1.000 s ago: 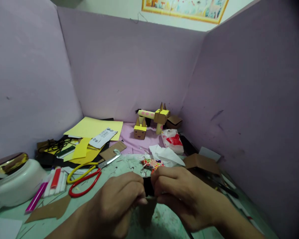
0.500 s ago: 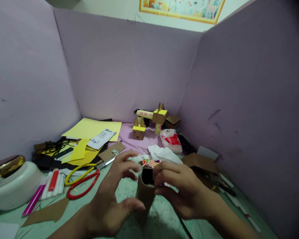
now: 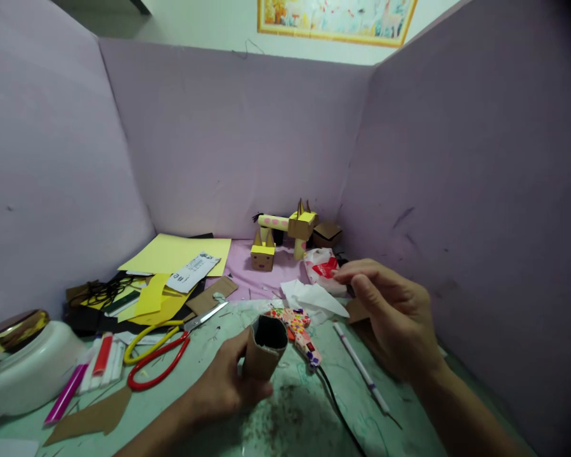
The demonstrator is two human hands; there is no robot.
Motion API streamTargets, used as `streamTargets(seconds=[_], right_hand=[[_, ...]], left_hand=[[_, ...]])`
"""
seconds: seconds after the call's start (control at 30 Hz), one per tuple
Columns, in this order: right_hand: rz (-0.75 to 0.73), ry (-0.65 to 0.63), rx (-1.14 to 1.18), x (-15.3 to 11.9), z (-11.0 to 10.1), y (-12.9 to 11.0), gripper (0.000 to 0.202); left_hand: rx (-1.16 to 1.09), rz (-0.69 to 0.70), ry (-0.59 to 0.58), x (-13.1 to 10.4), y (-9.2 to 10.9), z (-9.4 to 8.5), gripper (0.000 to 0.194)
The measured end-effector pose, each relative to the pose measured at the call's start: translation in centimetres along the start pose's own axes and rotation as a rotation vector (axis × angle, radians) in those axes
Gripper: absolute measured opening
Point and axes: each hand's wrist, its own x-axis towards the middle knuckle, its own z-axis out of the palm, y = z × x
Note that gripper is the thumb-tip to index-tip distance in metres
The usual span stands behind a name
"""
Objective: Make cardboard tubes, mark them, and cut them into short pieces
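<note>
My left hand [image 3: 226, 381] clamps the tube [image 3: 261, 363], long axis near upright, open end up. Well right of it hangs my right hand [image 3: 397, 320]; whether its fingertips meet, I can't tell from here.

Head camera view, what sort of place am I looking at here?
Most likely a craft workspace: red-and-yellow-handled scissors and felt-tip markers lie about, and a boxy cardboard animal head with pointed ears sits further back.
</note>
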Motion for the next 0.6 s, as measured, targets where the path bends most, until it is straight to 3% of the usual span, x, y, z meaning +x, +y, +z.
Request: streamTargets(seconds=[0.13, 0.23, 0.3, 0.4, 0.5, 0.6], right_hand=[[-0.235, -0.42, -0.026, 0.1, 0.1, -2.1, 0.028], [-0.318, -0.575, -0.104, -0.5, 2.0, -3.1, 0.033], [-0.261, -0.507, -0.085, -1.3, 3.5, -2.9, 0.024], [0.05, -0.282, 0.037, -2.8, 5.5, -1.9, 0.037], [0.418, -0.314, 0.196, -3.7, 7.0, -1.1, 0.06], [0.501, -0.304, 0.278, -4.0, 8.1, -0.5, 0.038]], left_hand=[[0.016, 0.005, -0.034, 0.1, 0.1, 0.3, 0.033], [0.016, 0.036, -0.038, 0.0, 0.2, 0.6, 0.037], [0.012, 0.053, -0.008, -0.2, 0.2, 0.6, 0.035], [-0.013, 0.097, 0.043, -0.6, 0.0, 0.6, 0.027], [-0.039, 0.123, 0.063, -0.9, -0.4, 0.7, 0.029], [-0.028, 0.079, 0.107, -1.1, -0.7, 1.1, 0.027]])
